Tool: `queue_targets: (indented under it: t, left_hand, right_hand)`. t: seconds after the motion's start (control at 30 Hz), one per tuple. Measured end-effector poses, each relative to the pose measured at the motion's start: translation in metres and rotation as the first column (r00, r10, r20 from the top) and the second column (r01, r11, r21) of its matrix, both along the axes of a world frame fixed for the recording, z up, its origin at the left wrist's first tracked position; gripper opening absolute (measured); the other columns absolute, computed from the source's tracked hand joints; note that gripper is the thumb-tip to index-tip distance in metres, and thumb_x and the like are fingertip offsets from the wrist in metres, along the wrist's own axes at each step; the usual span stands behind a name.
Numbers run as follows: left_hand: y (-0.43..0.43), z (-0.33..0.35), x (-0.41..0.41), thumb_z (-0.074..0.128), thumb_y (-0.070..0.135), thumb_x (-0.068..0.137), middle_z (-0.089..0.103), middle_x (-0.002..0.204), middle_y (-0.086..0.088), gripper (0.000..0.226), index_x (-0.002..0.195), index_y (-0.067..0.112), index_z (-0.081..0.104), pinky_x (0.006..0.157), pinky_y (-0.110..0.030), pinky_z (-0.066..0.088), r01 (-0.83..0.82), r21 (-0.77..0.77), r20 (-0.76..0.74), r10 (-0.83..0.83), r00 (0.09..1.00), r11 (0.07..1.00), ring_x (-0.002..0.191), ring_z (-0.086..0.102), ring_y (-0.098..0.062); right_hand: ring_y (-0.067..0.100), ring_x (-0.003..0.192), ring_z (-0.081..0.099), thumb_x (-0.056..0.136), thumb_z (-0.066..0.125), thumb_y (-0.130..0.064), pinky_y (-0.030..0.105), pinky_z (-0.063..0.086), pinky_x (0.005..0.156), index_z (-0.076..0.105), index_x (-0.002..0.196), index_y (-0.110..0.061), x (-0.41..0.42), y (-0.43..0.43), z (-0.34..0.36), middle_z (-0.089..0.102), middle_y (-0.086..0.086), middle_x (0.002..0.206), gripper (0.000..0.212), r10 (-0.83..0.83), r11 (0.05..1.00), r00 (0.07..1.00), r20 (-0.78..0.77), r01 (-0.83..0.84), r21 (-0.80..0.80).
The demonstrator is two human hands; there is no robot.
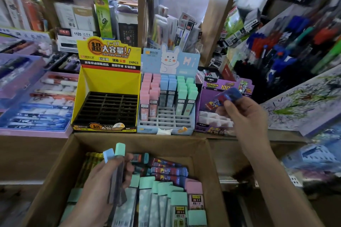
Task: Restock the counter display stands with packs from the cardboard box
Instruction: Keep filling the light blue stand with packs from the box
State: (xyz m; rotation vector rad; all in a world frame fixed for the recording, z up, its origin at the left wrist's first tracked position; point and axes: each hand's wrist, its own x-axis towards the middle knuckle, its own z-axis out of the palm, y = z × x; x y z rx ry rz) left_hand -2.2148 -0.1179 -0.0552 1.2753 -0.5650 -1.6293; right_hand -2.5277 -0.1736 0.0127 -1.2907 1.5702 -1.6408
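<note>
An open cardboard box (212,164) in front of me holds several packs with mint, pink and dark blue caps. My left hand (103,180) grips two packs (116,155) above the box, one blue-capped and one mint-capped. My right hand (241,114) pinches a dark blue pack (228,96) over the purple display stand (208,96), whose white tray slots show below it. The yellow stand (108,83) has a black slotted tray with no packs in it. The light blue rabbit stand (166,120) holds pink, blue and mint packs at the back, and its front slots are bare.
Purple trays of pens (36,108) lie on the counter to the left. A sloping rack of blue, red and black pens (287,49) rises on the right. Wooden shelves crowded with stationery (166,20) stand behind the stands.
</note>
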Motion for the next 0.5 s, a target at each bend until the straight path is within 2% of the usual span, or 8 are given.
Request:
queue_targets:
  t: [0.13, 0.27, 0.33, 0.43, 0.5]
  left_hand:
    - [-0.001, -0.002, 0.001, 0.054, 0.021, 0.1, 0.066, 0.072, -0.015, 0.03, 0.101, -0.001, 0.075, 0.055, -0.032, 0.041, -0.002, 0.01, 0.001, 0.002, 1.0, 1.0, 0.057, 0.059, -0.019]
    - [-0.002, -0.002, 0.001, 0.054, 0.021, 0.1, 0.066, 0.073, -0.016, 0.031, 0.1, -0.002, 0.075, 0.057, -0.033, 0.04, -0.019, 0.011, -0.011, 0.019, 1.0, 1.0, 0.059, 0.059, -0.019]
    - [-0.002, -0.002, 0.001, 0.054, 0.02, 0.1, 0.065, 0.072, -0.016, 0.031, 0.1, -0.003, 0.075, 0.055, -0.032, 0.039, -0.026, 0.006, -0.007, 0.026, 1.0, 1.0, 0.056, 0.058, -0.018]
    - [-0.002, -0.001, 0.001, 0.053, 0.02, 0.1, 0.064, 0.071, -0.015, 0.031, 0.102, -0.003, 0.073, 0.049, -0.029, 0.039, -0.016, 0.003, -0.001, 0.016, 1.0, 1.0, 0.054, 0.056, -0.017]
    - [-0.001, -0.001, 0.001, 0.053, 0.02, 0.1, 0.064, 0.071, -0.014, 0.03, 0.103, -0.003, 0.073, 0.048, -0.029, 0.04, -0.006, 0.007, -0.004, 0.006, 1.0, 1.0, 0.054, 0.056, -0.017]
  right_hand:
    - [0.012, 0.072, 0.074, 0.098, 0.066, -0.003, 0.019, 0.058, 0.068, 0.075, 0.1, -0.018, -0.003, -0.014, 0.001, 0.077, 0.003, 0.077, 0.017, 0.012, 1.0, 0.995, -0.098, -0.014, -0.019]
    - [0.004, 0.066, 0.071, 0.097, 0.067, 0.001, 0.014, 0.055, 0.065, 0.072, 0.092, -0.024, -0.001, -0.026, -0.006, 0.075, -0.009, 0.071, 0.026, 0.044, 0.999, 0.982, -0.186, -0.04, 0.023]
    - [0.004, 0.065, 0.07, 0.096, 0.068, 0.0, 0.016, 0.057, 0.065, 0.073, 0.096, -0.024, 0.0, -0.03, -0.01, 0.076, -0.009, 0.073, 0.025, 0.044, 0.998, 0.975, -0.22, -0.033, 0.053]
    - [0.007, 0.057, 0.066, 0.094, 0.073, -0.005, 0.017, 0.054, 0.055, 0.074, 0.098, -0.024, 0.002, -0.034, -0.016, 0.077, -0.006, 0.075, 0.02, 0.023, 0.996, 0.981, -0.193, -0.006, 0.086]
    - [0.005, 0.047, 0.061, 0.092, 0.077, -0.011, 0.015, 0.048, 0.047, 0.072, 0.091, -0.026, 0.003, -0.036, -0.019, 0.074, -0.008, 0.066, 0.016, -0.018, 0.993, 0.981, -0.194, 0.041, 0.114]
